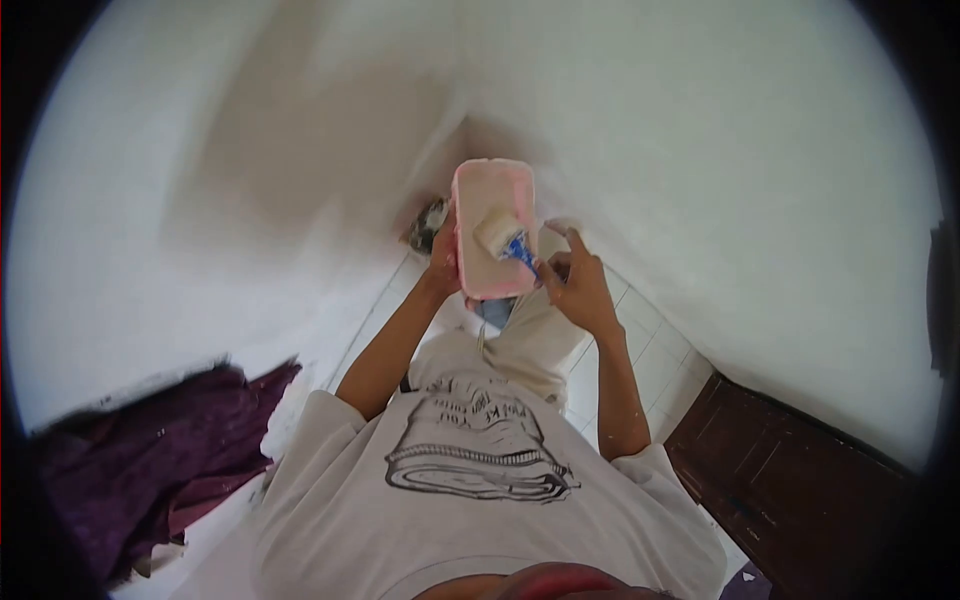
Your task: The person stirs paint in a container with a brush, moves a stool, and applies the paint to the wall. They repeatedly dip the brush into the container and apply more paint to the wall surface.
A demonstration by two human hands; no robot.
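My left hand (446,262) grips the left side of a pink rectangular tub (463,280), holding it up in front of my body. Pale, creamy paint (487,190) covers the inside of the tub. Between the thumb and fingers of my right hand (584,288) is the blue handle of a paintbrush (519,250), and my index finger sticks out from the grip. The brush's wide head, coated in cream paint, lies over the paint in the tub.
Two walls meet in a corner just ahead; the left wall (290,150) has darker, brownish patches. White floor tiles (640,350) show below. At lower left lies a dark purple cloth (150,450), and a dark brown wooden panel (790,480) stands at lower right.
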